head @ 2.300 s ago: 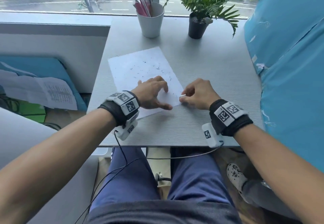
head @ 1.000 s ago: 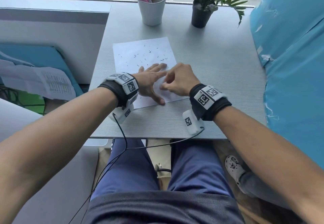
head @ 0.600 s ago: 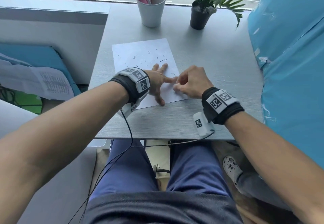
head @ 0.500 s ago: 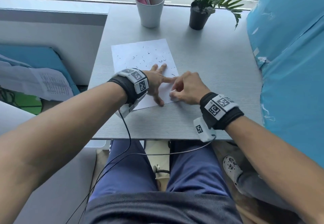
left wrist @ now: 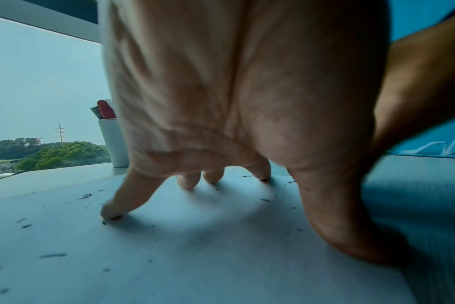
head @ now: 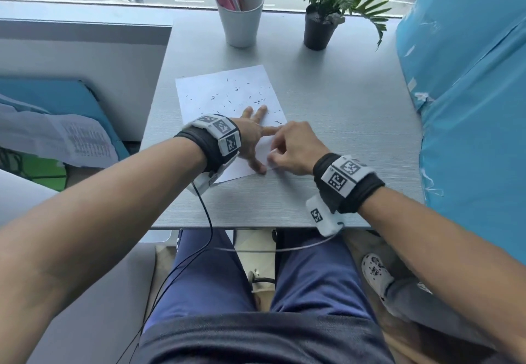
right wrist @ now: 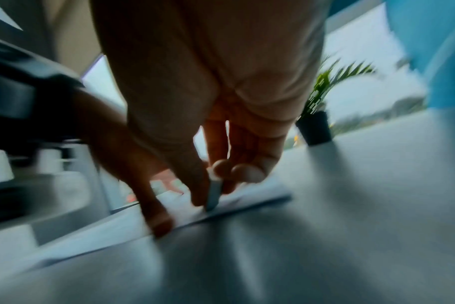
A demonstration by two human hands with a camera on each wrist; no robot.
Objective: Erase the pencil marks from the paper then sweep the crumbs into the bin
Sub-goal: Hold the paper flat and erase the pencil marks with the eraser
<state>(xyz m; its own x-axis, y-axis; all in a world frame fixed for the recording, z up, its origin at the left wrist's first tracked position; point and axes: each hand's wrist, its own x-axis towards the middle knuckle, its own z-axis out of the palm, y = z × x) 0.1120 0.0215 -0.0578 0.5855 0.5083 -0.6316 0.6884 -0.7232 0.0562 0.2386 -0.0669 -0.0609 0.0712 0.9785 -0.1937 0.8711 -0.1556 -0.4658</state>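
Left hand (head: 250,138): fingers spread, pressing paper (head: 227,98) flat.
Right hand (head: 296,150): grip pinches eraser (right wrist: 214,194), now at the paper's 5 o'clock corner; erasing continues.

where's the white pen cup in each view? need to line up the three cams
Head: white pen cup at top centre, at the far end of the desk, left of the potted plant.
Left wrist: mid-left, a sliver beside the left hand.
Right wrist: not visible.
Shared landmark: the paper, also and.
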